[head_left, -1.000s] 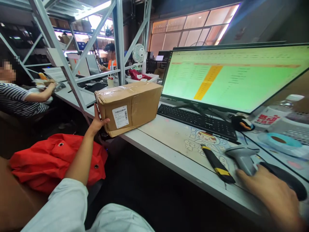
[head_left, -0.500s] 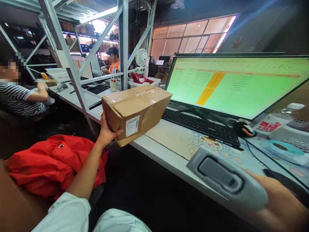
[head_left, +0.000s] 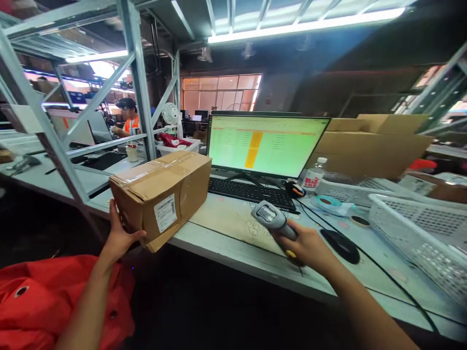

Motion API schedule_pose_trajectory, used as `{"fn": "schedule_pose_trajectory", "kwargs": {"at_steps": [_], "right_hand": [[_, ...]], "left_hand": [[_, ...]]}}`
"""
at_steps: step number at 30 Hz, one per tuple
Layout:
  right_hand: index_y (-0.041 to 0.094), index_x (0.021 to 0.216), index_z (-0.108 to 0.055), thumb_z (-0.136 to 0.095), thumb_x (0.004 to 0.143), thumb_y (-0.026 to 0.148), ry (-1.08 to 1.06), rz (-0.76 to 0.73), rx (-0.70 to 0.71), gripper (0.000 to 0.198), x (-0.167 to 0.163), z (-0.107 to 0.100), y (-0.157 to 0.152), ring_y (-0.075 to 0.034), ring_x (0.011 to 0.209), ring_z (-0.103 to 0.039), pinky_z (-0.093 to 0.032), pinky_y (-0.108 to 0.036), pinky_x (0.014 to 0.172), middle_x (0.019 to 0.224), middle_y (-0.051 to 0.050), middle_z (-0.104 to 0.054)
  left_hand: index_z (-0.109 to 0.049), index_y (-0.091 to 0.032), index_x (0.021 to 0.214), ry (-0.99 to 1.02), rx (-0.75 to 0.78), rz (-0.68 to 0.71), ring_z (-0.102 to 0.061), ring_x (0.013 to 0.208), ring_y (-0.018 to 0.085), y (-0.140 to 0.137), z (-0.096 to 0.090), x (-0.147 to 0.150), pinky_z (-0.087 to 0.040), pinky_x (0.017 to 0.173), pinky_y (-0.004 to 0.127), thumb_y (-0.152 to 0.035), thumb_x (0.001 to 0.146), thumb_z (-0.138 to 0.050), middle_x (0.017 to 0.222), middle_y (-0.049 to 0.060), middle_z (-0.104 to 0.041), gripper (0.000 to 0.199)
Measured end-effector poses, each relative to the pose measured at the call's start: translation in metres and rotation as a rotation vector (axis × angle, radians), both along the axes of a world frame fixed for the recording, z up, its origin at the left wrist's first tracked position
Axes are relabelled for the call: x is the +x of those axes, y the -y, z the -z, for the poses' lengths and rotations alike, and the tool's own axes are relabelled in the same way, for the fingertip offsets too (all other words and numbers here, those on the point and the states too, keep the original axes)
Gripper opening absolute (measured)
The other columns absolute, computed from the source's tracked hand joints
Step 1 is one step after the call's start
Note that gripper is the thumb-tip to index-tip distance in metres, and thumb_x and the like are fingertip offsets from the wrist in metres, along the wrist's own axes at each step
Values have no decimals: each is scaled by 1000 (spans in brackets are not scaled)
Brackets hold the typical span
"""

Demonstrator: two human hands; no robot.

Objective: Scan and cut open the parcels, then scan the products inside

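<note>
My left hand [head_left: 117, 237] grips the near left end of a taped brown cardboard box [head_left: 164, 193], which rests tilted on the front edge of the grey desk [head_left: 233, 245]. A white barcode label [head_left: 165, 213] faces me on the box's side. My right hand [head_left: 308, 249] holds a grey handheld scanner [head_left: 272, 218] above the desk, its head turned toward the box and label. The two hands are well apart.
A monitor [head_left: 263, 145] with a green spreadsheet and a black keyboard [head_left: 251, 190] stand behind the box. White mesh baskets [head_left: 419, 228], a tape roll [head_left: 331, 204], a water bottle [head_left: 313, 178] and large cartons lie to the right. Red fabric [head_left: 40, 299] lies at lower left. A co-worker sits beyond the metal racking.
My right hand picked the scanner up off the desk and brought it forward toward the box. My left hand kept hold of the box. My head turned up and to the right.
</note>
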State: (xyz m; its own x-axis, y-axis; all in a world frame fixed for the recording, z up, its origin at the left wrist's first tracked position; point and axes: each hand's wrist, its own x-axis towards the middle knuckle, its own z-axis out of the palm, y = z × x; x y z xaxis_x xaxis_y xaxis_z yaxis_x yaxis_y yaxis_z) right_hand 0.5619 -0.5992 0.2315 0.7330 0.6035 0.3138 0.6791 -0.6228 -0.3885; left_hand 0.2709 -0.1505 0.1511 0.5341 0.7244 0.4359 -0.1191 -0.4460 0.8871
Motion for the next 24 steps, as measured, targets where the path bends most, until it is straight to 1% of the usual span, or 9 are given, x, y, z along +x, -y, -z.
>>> {"fn": "schedule_pose_trajectory", "kwargs": {"at_steps": [2, 4, 6, 9, 13, 15, 18, 21, 24], "right_hand": [[19, 126, -70, -59, 89, 51, 15, 280, -132, 51, 30, 20, 13, -29, 88, -73, -55, -37, 76, 97, -11, -77], [15, 134, -65, -55, 92, 50, 10, 498, -259, 55, 53, 37, 23, -34, 97, -73, -55, -41, 80, 107, -17, -77], [8, 134, -63, -49, 95, 46, -19, 605, -334, 56, 67, 50, 31, -37, 102, -73, -55, -45, 83, 112, -24, -74], [2, 129, -64, -49, 94, 42, -55, 667, -371, 54, 74, 62, 36, -40, 106, -72, -56, -48, 85, 115, -29, -72], [2, 123, -68, -51, 94, 50, -28, 691, -378, 59, 79, 55, 33, -46, 114, -67, -54, -57, 92, 116, -32, -70], [3, 132, -65, -47, 97, 51, 28, 668, -347, 62, 87, 43, 25, -46, 124, -62, -50, -58, 102, 126, -32, -67], [11, 154, -50, -40, 103, 41, 76, 589, -302, 60, 114, 28, 3, -36, 138, -54, -42, -50, 116, 147, -23, -59], [19, 151, -54, -50, 104, 39, -26, 469, -347, 52, 150, 28, -26, -27, 131, -60, -47, -45, 113, 143, -14, -63], [19, 139, -61, -64, 100, 47, -129, 410, -414, 48, 181, 37, -51, -25, 124, -63, -53, -50, 108, 139, -12, -63]], "left_hand": [[21, -26, 167, -18, -40, 30, -25, 160, 40, -4, 2, 1, -26, 129, 58, -60, 53, -100, 174, 24, -16, 170], [20, -31, 167, -33, -33, 20, -26, 160, 38, -8, 3, 1, -25, 129, 58, -54, 55, -100, 176, 20, -13, 166], [15, -34, 168, -41, -5, -20, -30, 159, 38, -12, 4, 1, -28, 129, 59, -48, 57, -99, 176, 17, -14, 159], [5, -33, 169, -27, 30, -65, -39, 154, 37, -14, 5, 2, -38, 125, 57, -43, 58, -96, 174, 18, -20, 151], [0, -31, 169, -9, 82, -66, -34, 157, 39, -16, 7, 4, -34, 127, 56, -41, 53, -96, 174, 16, -24, 151], [0, -28, 169, -15, 115, -81, -32, 157, 40, -18, 10, 4, -29, 128, 58, -39, 49, -96, 174, 17, -23, 154], [-1, -24, 169, -19, 138, -116, -30, 158, 42, -28, 16, 3, -30, 127, 59, -39, 42, -97, 175, 18, -19, 159], [-3, -22, 169, -43, 180, -120, -27, 159, 40, -39, 22, 1, -34, 127, 53, -41, 38, -99, 175, 18, -17, 164], [-7, -18, 169, -66, 236, -158, -28, 158, 42, -45, 25, 1, -30, 128, 52, -44, 30, -100, 174, 20, -22, 169]]}}
